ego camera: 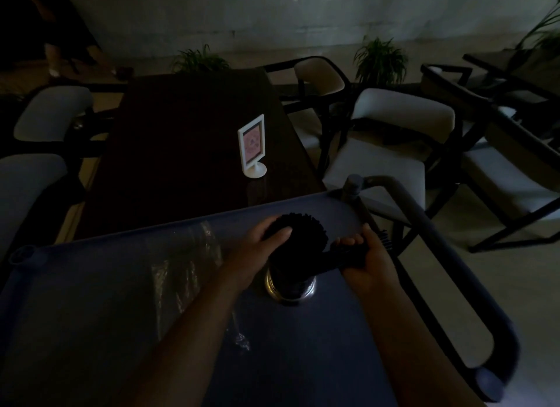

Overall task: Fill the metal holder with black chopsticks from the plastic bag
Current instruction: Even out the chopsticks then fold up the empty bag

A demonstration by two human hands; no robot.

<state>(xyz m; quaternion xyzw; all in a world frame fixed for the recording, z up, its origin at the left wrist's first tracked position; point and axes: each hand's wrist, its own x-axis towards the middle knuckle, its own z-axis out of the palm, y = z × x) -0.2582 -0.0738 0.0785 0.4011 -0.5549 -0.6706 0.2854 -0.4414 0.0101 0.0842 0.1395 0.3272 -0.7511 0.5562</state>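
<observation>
A metal holder (290,288) is seen standing upright on the grey top of a service cart (333,346), toward its far right corner, and it is packed with black chopsticks (303,234) whose ends fan out above the rim. The left hand (257,255) is wrapped around the left side of this standing bundle, so that grip is clenched on the chopsticks in the holder. A second bundle of black chopsticks (339,256) is grasped in the right hand (368,256), held nearly level with its inner end touching the standing bundle. A clear plastic bag (181,264) is laid flat on the cart top to the left of the holder. Beyond the cart's far edge, a white framed table sign (253,146) is set upright on a dark counter (181,152), which is flanked by cushioned chairs (394,140).
</observation>
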